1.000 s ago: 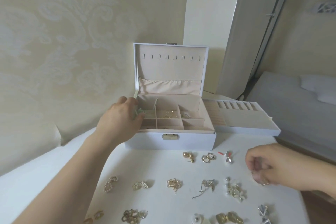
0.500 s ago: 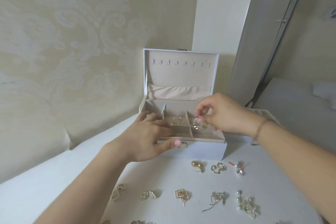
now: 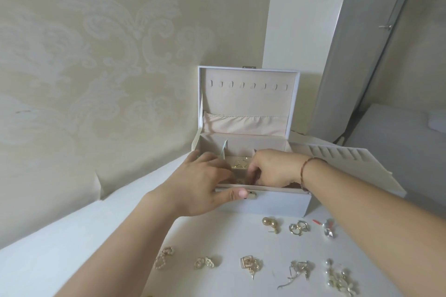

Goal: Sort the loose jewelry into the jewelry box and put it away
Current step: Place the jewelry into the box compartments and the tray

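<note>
The white jewelry box [image 3: 277, 205] stands open on the white table [image 3: 72, 248], lid [image 3: 248, 99] upright. My left hand [image 3: 202, 188] rests on the box's front left corner, thumb on the front wall beside the clasp, fingers lying over the left compartments. My right hand [image 3: 272, 169] reaches down into a front compartment with its fingertips pinched together on a small gold piece, mostly hidden. A gold piece [image 3: 239, 164] lies in the middle back compartment. Loose jewelry lies in front: gold ball earrings [image 3: 270, 223], hoops [image 3: 299, 227], a silver and red piece [image 3: 328, 228], a pearl cluster [image 3: 337, 277].
The box's removable ring tray [image 3: 337, 166] sits to the right behind my right forearm. More earrings lie in a nearer row: a pearl chain [image 3: 164, 258], gold pieces [image 3: 204, 263], a square gold pair [image 3: 249, 264]. Patterned wall behind; a door [image 3: 350, 55] and bed [image 3: 398, 140] at right.
My right hand came from the table with a piece, crossed over the box and has now dipped into a front compartment. My left hand slid from the box's left side onto its front edge.
</note>
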Tool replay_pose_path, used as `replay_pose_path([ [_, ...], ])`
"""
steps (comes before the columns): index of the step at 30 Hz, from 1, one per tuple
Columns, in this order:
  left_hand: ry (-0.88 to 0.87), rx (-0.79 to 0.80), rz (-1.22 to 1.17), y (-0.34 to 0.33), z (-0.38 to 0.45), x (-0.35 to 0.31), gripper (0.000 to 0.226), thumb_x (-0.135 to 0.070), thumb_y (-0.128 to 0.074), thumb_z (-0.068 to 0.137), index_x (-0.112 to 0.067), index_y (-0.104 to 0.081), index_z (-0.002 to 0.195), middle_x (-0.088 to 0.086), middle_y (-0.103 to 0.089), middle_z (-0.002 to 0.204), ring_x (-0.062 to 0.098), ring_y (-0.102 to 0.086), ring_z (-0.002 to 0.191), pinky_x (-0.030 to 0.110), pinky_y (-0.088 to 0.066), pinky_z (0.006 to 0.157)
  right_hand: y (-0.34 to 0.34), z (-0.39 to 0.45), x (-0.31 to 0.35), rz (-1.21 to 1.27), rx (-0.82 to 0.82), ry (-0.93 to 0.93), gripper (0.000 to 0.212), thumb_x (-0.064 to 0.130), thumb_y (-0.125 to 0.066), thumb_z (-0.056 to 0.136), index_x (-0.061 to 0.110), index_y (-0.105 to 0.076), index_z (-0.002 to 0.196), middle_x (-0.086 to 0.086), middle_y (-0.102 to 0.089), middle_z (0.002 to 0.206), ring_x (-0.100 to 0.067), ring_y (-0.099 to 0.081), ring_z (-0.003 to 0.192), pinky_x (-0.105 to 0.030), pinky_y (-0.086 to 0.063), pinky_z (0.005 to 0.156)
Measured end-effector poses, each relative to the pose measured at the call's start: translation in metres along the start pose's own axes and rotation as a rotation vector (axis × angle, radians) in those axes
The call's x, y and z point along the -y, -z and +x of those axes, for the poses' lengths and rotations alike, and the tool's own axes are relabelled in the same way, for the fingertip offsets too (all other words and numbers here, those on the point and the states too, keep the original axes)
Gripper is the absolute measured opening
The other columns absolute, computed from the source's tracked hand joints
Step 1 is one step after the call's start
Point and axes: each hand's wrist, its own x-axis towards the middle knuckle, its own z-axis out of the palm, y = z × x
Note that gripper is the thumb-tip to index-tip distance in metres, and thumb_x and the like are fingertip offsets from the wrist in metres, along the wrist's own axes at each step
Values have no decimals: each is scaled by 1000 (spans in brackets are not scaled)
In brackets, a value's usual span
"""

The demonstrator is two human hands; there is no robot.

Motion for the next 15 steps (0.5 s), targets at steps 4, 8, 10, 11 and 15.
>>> replay_pose_path([
  [4, 27, 49, -82, 6, -4, 14, 85, -91, -10, 72, -40, -58, 121, -19, -45, 132, 10, -33, 129, 32, -24, 112, 4, -10, -4, 100, -227, 37, 17, 21, -60, 88, 31, -73, 90, 17, -67, 78, -2, -63, 76, -20, -50, 71],
  [8, 29, -59, -328, 18, -7, 25, 58, -80, -35, 78, -34, -68, 92, -16, -56, 95, 7, -50, 95, 29, -44, 87, 2, -45, -14, 77, -343, 76, 23, 58, -58, 82, 38, -69, 79, 22, -65, 74, 2, -57, 68, -22, -47, 66],
  [10, 35, -55, -405, 23, -9, 30, 43, -70, -47, 78, -34, -69, 84, -14, -58, 81, 6, -55, 80, 28, -48, 72, -2, -61, -24, 8, -339, 115, 29, 65, -54, 76, 40, -68, 79, 27, -65, 80, 3, -56, 82, -23, -45, 77],
  [11, 49, -20, -434, 26, -10, 31, 39, -68, -51, 76, -34, -69, 81, -13, -59, 78, 7, -56, 76, 29, -48, 69, -6, -67, -29, -43, -350, 128, 29, 66, -52, 75, 41, -67, 79, 28, -65, 82, 3, -54, 88, -23, -41, 82],
  [15, 87, 72, -523, 28, -11, 31, 13, -45, -73, 78, -33, -69, 74, -7, -63, 71, 12, -56, 64, 36, -51, 64, -20, -75, -46, -6, -422, 172, 12, 44, -64, 85, 34, -71, 85, 22, -66, 82, 1, -54, 91, -30, -44, 87],
])
